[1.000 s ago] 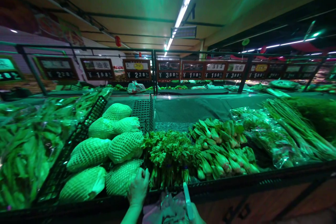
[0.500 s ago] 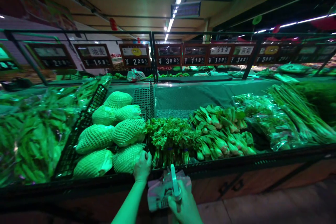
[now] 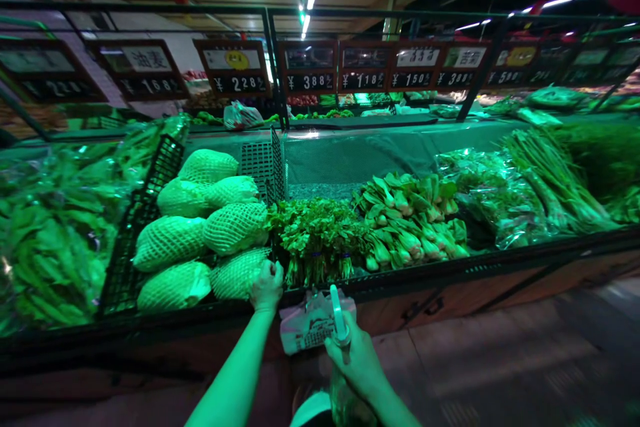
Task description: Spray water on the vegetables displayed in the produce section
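Note:
My left hand [image 3: 267, 285] is closed, fingers curled, at the front edge of the display, against or just in front of a foam-netted cabbage [image 3: 239, 273]. What its fingers hold, if anything, is hidden. In my right hand [image 3: 357, 353] is what looks like a spray bottle [image 3: 340, 320], its pale, narrow top pointing up and forward. The lower body shows only partly below the hand. A printed plastic bag [image 3: 307, 330] hangs at the display's front, between my hands. Just beyond my left hand lie tied bunches of leafy celery [image 3: 317, 233].
A black plastic crate [image 3: 133, 240] borders the netted cabbages, with bagged leafy greens [image 3: 55, 233] to its left. Bok choy [image 3: 410, 233], bagged herbs [image 3: 500, 193] and long green stalks [image 3: 560, 173] lie rightward. Price signs [image 3: 307, 70] hang from a rail behind. Tiled floor [image 3: 475, 353] lies at right.
The view has tilted down, so the display and signs sit higher in the picture. Both hands keep much the same places by the cabbages and bag; more of the right-hand bottle shows.

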`<state>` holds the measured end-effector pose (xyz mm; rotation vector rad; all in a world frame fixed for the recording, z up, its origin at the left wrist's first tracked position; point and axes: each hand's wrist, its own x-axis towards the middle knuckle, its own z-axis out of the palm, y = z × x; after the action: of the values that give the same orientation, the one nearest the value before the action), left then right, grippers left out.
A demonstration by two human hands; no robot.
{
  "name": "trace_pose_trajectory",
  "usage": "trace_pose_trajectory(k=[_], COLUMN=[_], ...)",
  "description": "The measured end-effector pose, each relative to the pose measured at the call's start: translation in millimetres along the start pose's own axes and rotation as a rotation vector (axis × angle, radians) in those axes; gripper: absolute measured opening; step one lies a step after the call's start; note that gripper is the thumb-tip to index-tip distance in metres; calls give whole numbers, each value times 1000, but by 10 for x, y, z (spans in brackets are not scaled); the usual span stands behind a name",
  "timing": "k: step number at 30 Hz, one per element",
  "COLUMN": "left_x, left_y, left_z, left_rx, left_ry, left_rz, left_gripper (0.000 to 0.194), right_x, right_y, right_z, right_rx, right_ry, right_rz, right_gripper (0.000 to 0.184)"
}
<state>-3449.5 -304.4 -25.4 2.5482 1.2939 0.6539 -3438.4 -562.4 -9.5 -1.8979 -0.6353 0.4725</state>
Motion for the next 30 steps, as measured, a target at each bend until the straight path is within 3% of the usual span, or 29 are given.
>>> trace_pose_trajectory(k=[5,11,19,26,30], left_x=[-4,-4,4,38,75], left_y=[24,34,10,10,-26], left_z=[-23,-15,-20,25,61], left_rx=[15,24,24,10,-5], left_ry=[2,-3,15,54,60], left_rz=[-12,-24,-23,-66,-160], left_gripper=[26,26,26,31,32], right_x=[-78,-149,42,405,584], right_y=[-26,4,104,341,488], right_z=[-71,-274,-636,-1217,-1644], right_rx=[27,-5,-40,-2,0], right_ry=[-32,34,74,232,306], right_rz=[51,91,88,-7,19], right_gripper=[21,23,29,18,22])
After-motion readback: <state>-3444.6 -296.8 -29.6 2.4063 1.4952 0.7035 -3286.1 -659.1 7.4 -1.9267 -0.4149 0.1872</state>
